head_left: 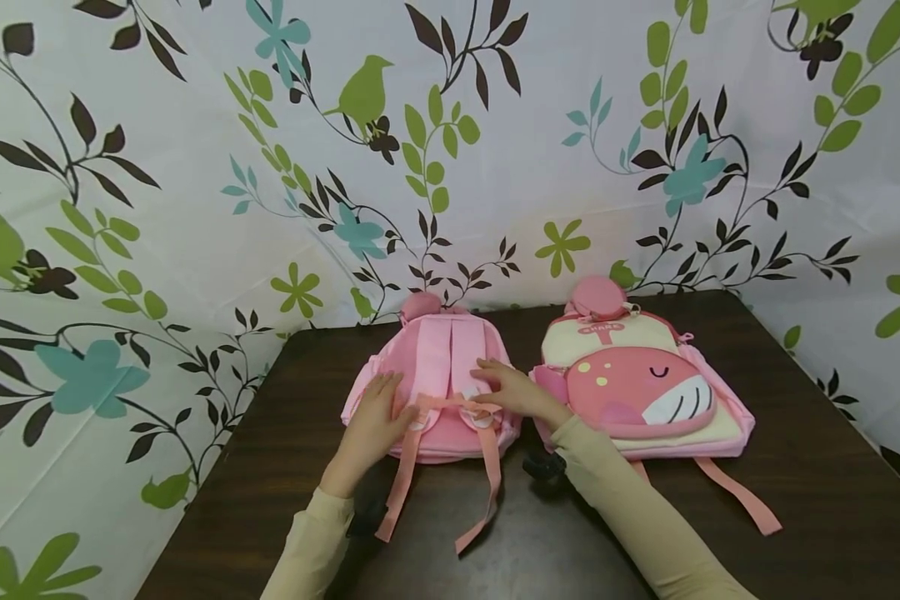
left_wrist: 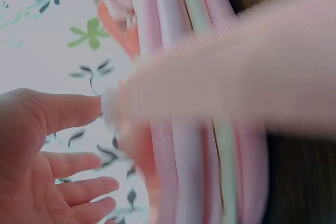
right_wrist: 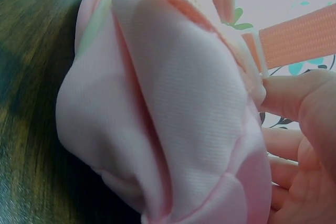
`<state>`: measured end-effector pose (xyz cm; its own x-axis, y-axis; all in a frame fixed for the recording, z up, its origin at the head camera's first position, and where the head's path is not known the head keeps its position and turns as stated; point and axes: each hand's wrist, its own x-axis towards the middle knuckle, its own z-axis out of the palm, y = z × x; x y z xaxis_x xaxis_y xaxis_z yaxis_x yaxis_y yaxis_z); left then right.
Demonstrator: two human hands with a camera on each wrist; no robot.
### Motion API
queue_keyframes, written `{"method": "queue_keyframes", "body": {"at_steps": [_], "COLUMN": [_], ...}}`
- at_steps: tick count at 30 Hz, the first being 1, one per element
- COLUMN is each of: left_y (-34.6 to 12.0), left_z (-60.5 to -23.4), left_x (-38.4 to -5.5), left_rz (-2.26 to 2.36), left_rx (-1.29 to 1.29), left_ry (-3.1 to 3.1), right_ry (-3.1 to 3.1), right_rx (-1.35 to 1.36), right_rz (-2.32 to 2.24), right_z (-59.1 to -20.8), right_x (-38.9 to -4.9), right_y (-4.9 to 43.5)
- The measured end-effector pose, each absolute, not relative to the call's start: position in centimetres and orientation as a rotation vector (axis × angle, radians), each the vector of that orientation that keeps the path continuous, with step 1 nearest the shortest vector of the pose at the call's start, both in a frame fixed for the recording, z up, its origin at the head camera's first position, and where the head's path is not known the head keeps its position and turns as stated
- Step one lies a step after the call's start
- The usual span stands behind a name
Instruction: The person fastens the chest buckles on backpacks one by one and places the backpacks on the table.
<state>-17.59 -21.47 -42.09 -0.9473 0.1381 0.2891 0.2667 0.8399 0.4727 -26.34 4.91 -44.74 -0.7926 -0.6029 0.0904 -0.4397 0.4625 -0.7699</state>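
A pink child's backpack (head_left: 450, 437) lies back side up on the table, its padded shoulder straps (head_left: 433, 358) running down the middle. My left hand (head_left: 371, 425) rests on its left side, fingers extended; in the left wrist view the thumb touches a white strap buckle (left_wrist: 109, 106). On the right side, my right hand (head_left: 521, 392) reaches over the lower strap, fingers spread loosely. Its thumb touches the other white buckle (right_wrist: 256, 87) in the right wrist view, where an orange webbing strap (right_wrist: 299, 38) passes through. A blurred strap (left_wrist: 226, 77) crosses the left wrist view.
To the right lies a second pink backpack (head_left: 622, 387), front up, with a whale-face pocket and a round pink pouch (head_left: 598, 297) at its top. Its orange strap (head_left: 742, 496) trails on the dark wooden table (head_left: 810, 467). A leaf-patterned cloth (head_left: 495, 167) hangs behind.
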Motion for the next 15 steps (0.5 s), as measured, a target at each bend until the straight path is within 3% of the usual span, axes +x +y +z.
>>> {"method": "queue_keyframes", "body": {"at_steps": [8, 15], "left_y": [-17.7, -18.0], "left_z": [-42.8, -44.3], "left_x": [-19.4, -20.0], "left_rz": [-0.933, -1.066], "left_rx": [-0.516, -0.549], "left_ry": [-2.866, -2.845], "right_ry": [2.500, 2.519], "right_rx": [-0.880, -0.908], "right_rz": [-1.244, -1.246], "right_z": [-44.8, -45.1], "right_x": [-26.3, -26.3], "right_y": [5.6, 5.0]}}
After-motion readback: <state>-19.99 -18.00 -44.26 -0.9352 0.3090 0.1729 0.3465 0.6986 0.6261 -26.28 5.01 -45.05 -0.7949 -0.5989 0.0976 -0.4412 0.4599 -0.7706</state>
